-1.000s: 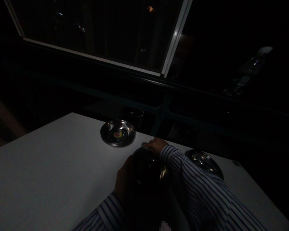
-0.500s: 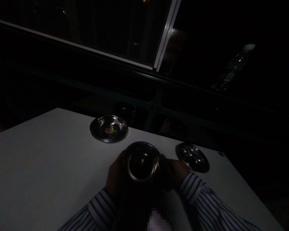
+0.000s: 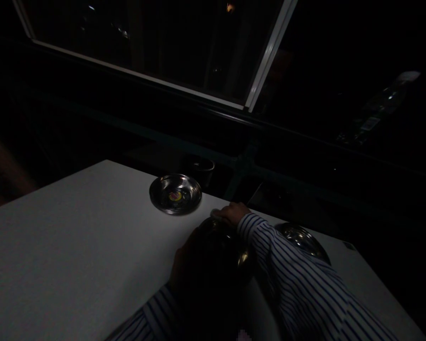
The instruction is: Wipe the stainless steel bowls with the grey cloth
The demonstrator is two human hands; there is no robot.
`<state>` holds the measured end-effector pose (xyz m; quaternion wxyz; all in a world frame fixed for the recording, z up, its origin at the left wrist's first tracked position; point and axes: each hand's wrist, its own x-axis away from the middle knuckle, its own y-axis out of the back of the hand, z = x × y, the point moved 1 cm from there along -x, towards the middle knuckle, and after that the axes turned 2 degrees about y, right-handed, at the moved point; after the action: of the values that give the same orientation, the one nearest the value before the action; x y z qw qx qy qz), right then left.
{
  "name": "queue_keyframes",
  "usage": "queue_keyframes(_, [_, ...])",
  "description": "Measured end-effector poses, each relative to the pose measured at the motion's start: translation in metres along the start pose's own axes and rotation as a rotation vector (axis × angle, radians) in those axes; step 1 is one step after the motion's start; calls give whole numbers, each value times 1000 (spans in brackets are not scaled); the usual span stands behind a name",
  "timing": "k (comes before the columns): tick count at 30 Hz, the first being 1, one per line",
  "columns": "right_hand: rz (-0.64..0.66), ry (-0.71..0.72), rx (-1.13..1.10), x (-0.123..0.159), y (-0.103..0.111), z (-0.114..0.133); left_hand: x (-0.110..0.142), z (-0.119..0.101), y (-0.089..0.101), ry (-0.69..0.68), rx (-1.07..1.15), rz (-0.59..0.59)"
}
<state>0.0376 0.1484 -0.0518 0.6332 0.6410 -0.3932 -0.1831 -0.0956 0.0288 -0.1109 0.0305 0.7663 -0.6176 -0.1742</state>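
A shiny steel bowl [image 3: 222,237] is in front of me, its lower part lost in shadow. My left hand [image 3: 184,260] is wrapped round its left side; most of those fingers are too dark to see. Across the bowl's far rim lies my right hand [image 3: 234,213], fingers curled together. A small pale thing [image 3: 217,214] shows at its fingertips, but I cannot make out what it is. Both arms wear striped sleeves.
On the white table [image 3: 92,227] a steel plate with a yellow sticker [image 3: 175,195] stands near the far edge. Another steel plate [image 3: 301,239] is partly behind my right sleeve. Beyond the edge are a dark pot-like container [image 3: 200,166] and a plastic bottle [image 3: 379,106].
My right hand has moved from the bowl's right side to its far rim. The bowl's opening, facing me before, now shows less clearly. My view has shifted slightly left.
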Motion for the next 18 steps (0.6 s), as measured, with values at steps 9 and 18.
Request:
queue_keyframes(9, [18, -11, 15, 3, 6, 10, 2, 2, 5, -42, -120, 90])
queue_keyframes(18, [29, -344, -141, 92, -32, -3, 4, 0, 5, -59, -112, 41])
